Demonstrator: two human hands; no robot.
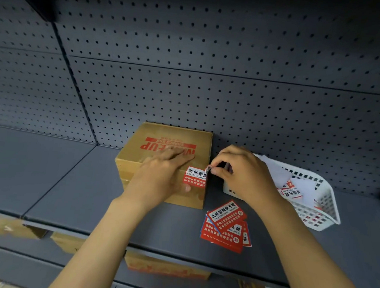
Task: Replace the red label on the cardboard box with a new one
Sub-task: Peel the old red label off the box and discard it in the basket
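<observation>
A brown cardboard box with red print stands on the grey shelf against the pegboard. A red and white label is stuck over its front top edge near the right corner. My left hand lies flat on the box, fingers spread over the lid, thumb on the front face below the label. My right hand pinches the label's upper right corner, which is curled up off the box. A small stack of fresh red labels lies on the shelf in front of the box to the right.
A white plastic basket with white backing papers and label scraps sits to the right of the box. The perforated back wall rises behind. More cardboard boxes sit on the shelf below.
</observation>
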